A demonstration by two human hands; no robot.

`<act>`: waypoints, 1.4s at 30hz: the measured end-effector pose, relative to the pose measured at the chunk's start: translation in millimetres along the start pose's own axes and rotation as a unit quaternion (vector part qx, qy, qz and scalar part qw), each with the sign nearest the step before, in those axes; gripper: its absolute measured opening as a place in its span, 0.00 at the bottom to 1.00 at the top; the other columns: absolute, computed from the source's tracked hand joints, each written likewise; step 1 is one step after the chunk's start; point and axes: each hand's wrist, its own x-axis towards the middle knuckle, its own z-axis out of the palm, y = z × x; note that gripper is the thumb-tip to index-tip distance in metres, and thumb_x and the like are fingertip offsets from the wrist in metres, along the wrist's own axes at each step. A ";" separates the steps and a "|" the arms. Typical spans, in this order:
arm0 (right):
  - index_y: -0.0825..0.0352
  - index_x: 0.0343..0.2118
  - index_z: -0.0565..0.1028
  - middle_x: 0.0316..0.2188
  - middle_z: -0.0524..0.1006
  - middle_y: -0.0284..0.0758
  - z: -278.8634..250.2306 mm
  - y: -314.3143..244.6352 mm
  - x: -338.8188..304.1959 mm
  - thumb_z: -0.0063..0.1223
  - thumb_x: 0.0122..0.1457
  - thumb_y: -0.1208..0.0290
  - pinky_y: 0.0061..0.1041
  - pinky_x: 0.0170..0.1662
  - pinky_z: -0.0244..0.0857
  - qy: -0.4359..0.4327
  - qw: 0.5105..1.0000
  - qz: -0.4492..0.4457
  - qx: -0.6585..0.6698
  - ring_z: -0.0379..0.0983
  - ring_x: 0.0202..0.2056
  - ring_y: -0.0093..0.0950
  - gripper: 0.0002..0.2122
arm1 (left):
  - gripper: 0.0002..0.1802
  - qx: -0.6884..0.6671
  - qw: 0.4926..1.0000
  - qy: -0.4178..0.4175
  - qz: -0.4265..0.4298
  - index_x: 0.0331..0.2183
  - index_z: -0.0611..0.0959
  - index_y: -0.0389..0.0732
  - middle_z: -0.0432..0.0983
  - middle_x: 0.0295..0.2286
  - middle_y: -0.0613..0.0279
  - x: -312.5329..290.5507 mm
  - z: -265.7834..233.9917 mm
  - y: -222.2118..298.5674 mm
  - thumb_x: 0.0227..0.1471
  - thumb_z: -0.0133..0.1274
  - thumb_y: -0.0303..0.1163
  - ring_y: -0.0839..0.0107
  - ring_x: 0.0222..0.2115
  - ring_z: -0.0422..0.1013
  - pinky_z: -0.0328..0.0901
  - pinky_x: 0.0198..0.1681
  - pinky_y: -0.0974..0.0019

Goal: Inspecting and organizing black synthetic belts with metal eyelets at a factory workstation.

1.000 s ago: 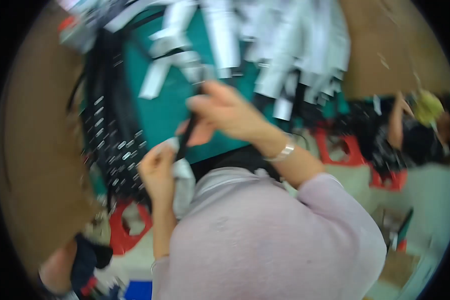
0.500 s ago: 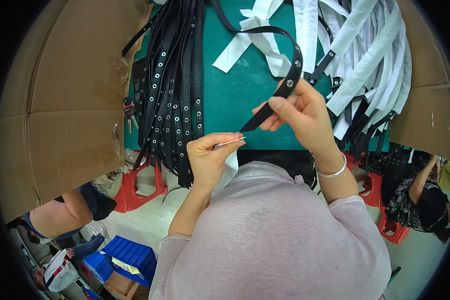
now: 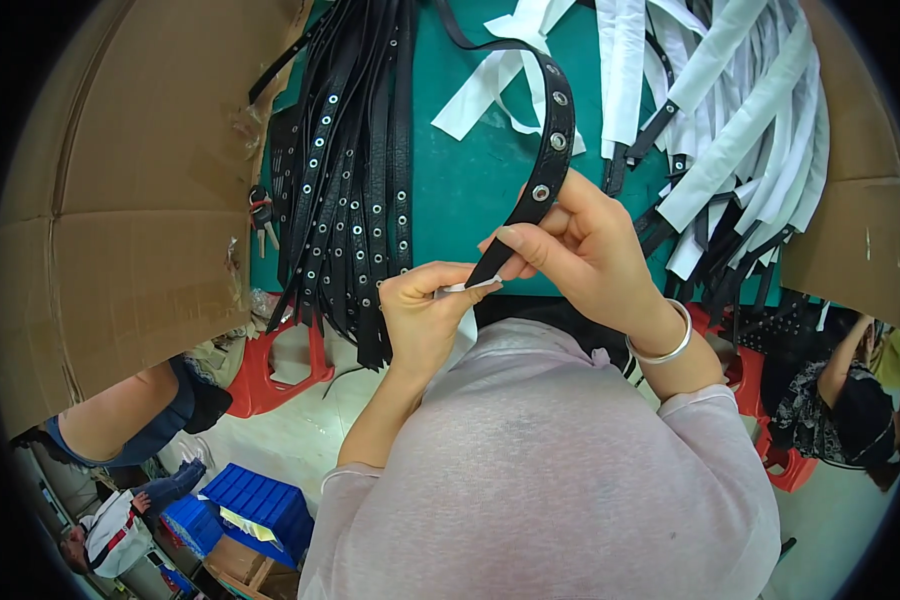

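My right hand pinches a black belt with metal eyelets between thumb and fingers. The belt arcs up and away over the table, its tip pointing down toward my left hand. Between thumb and forefinger, my left hand grips the end of a white fabric strip, which hangs down in front of my body. The belt tip meets the strip's upper edge; whether it has entered the strip is hidden by the fingers. White strips lie loose beyond my hands.
Many black eyeleted belts hang over the table's left side, beside keys. To the right, belts in white covers are piled. Cardboard walls flank the green table. Red stools, blue bins and other people are nearby.
My right hand has moved down and left, bringing the belt tip to the white strip in my left hand. More of the belt's eyelets now face up.
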 end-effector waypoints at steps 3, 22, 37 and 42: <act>0.74 0.38 0.65 0.28 0.78 0.39 0.8 0.2 0.4 0.48 0.57 0.80 0.16 0.29 0.71 0.000 1.000 -0.006 -0.013 0.76 0.27 0.22 0.07 | 0.09 0.000 1.000 -0.003 0.024 0.27 0.84 0.34 0.79 0.24 0.61 -0.6 -1.7 -5.4 0.37 0.59 0.15 0.80 0.24 0.71 0.63 0.27 0.79; 0.72 0.34 0.74 0.28 0.75 0.29 35.8 42.8 15.8 0.57 0.52 0.77 0.17 0.37 0.66 -0.051 0.981 0.091 0.166 0.69 0.31 0.16 0.07 | 0.27 -0.153 0.975 -0.144 -0.075 0.37 0.75 0.37 0.73 0.30 0.64 4.7 -53.5 3.4 0.56 0.40 0.54 0.81 0.32 0.67 0.62 0.34 0.77; 0.67 0.29 0.77 0.21 0.73 0.26 74.7 67.3 12.5 0.55 0.55 0.65 0.16 0.28 0.59 -0.123 0.982 0.099 0.100 0.64 0.23 0.15 0.09 | 0.31 -0.289 0.850 -0.356 -0.259 0.39 0.74 0.33 0.70 0.25 0.61 -15.5 -91.0 -11.0 0.53 0.44 0.55 0.70 0.30 0.70 0.67 0.41 0.59; 0.63 0.27 0.75 0.23 0.72 0.24 56.2 60.2 54.5 0.54 0.55 0.64 0.15 0.28 0.57 0.037 0.946 0.186 0.263 0.63 0.24 0.14 0.08 | 0.30 -0.302 0.852 -0.335 -0.266 0.39 0.73 0.33 0.68 0.25 0.63 -18.5 -94.3 -14.8 0.54 0.42 0.54 0.70 0.30 0.70 0.68 0.42 0.57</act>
